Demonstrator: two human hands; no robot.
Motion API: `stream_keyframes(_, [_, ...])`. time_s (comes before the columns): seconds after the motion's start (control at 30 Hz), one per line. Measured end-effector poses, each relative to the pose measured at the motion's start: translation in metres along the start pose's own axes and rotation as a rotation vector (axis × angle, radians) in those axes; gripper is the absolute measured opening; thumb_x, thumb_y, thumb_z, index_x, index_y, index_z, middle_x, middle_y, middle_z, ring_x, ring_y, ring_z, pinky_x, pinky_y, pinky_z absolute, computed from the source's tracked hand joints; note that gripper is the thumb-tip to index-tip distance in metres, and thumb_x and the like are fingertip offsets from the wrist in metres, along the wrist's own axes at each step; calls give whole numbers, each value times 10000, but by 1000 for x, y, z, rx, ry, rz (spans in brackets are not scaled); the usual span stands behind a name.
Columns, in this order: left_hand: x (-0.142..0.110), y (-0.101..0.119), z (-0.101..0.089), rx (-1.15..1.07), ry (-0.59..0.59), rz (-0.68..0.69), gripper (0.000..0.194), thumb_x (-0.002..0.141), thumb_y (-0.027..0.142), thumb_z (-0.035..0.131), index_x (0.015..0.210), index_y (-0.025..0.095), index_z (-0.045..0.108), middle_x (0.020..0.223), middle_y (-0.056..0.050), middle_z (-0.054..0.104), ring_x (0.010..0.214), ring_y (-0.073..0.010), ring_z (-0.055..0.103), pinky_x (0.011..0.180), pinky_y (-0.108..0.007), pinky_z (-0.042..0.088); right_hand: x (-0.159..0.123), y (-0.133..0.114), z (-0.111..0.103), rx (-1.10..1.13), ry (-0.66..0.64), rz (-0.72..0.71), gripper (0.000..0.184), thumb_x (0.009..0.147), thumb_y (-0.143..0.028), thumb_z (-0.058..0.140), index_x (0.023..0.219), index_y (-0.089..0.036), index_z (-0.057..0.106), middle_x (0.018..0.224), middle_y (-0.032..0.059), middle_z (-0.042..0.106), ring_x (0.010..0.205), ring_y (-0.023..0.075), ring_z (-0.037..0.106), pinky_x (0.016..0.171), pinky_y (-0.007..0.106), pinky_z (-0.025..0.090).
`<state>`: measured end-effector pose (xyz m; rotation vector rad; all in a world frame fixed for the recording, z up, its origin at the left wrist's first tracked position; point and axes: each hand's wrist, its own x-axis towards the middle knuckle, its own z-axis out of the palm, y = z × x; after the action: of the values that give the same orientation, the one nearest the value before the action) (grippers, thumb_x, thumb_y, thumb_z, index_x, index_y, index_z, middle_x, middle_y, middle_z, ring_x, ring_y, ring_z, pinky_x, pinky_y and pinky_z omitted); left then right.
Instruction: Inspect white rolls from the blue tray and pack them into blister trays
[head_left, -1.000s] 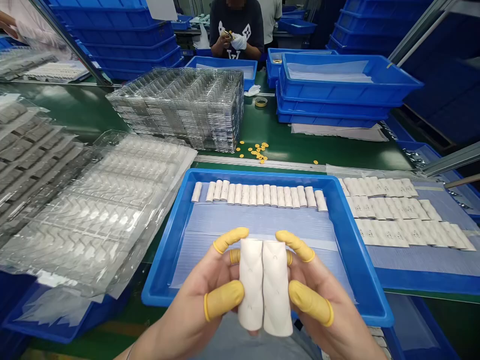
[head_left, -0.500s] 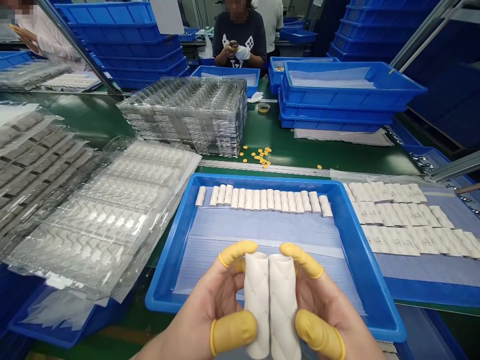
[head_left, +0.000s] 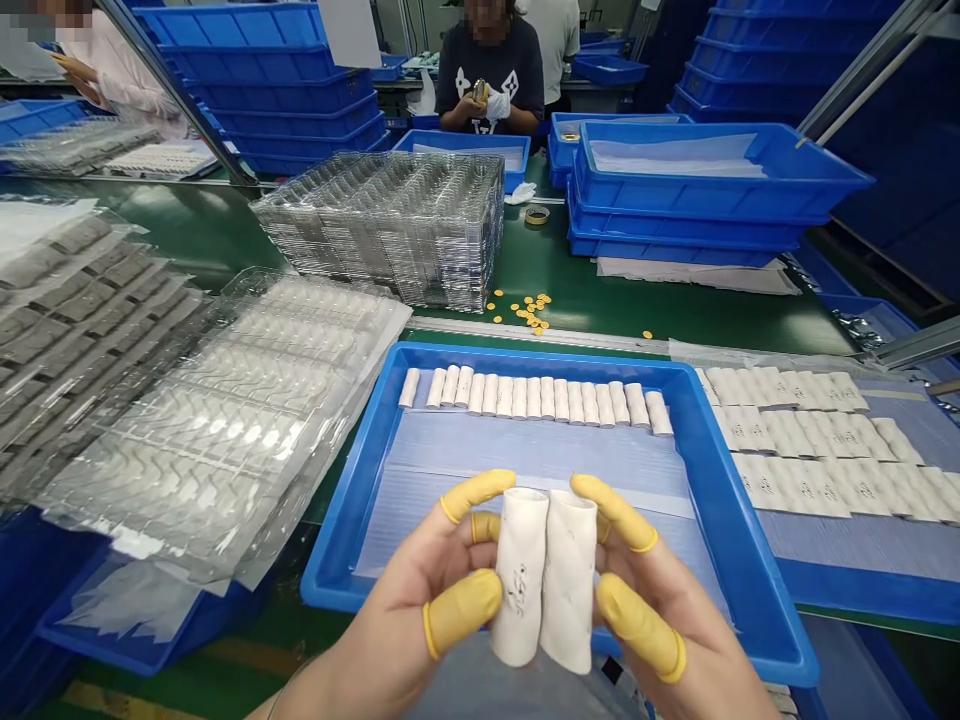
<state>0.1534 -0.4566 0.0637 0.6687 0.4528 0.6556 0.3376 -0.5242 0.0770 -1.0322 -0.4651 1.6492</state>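
Two white tubes stand side by side between my hands, over the near edge of a blue tray. My left hand, in yellow finger cots, is closed on the left white tube, which shows dark writing on its side. The right white tube is gripped by my right hand, also in yellow finger cots. Both tubes lean slightly, with their hollow tops facing up. Along the far side of the tray lies a row of similar white tubes on a bluish sheet.
To the right, more marked white tubes lie in rows. Clear plastic trays are at the left, with a tall stack of clear trays behind. Small yellow pieces lie on the green table. Stacked blue bins and a co-worker are beyond.
Both hands have raised the tubes slightly. The left tube has turned so that its dark writing shows. The camera view has shifted a little.
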Motion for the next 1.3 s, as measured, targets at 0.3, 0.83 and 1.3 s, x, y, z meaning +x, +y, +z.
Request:
stream_keyframes(0.3, [1, -7, 2, 3, -20, -10, 531, 877, 261, 734, 1354, 380, 534, 1101, -37, 621, 793, -139, 688, 685, -252, 585, 8, 8, 4, 60, -158, -16, 485, 855, -363, 814, 1294, -404, 613, 1167, 26, 683, 821, 175, 722, 706, 319, 597])
stream_keyframes(0.83, [8, -6, -2, -30, 31, -36, 271, 938, 442, 615, 1171, 310, 659, 763, 6, 701, 560, -104, 680, 531, -224, 613, 8, 11, 0, 39, -230, -32, 506, 905, -379, 757, 1348, -459, 526, 1202, 37, 658, 815, 208, 756, 664, 339, 588])
stream_keyframes(1.3, [-1, -3, -13, 841, 1, 539, 576, 876, 25, 661, 1340, 360, 595, 1196, -1, 734, 1140, -173, 653, 1026, -292, 497, 11, 17, -12, -776, -146, -802, 634, 838, 46, 648, 1354, -316, 577, 1166, 15, 683, 1117, 198, 623, 1045, 301, 503])
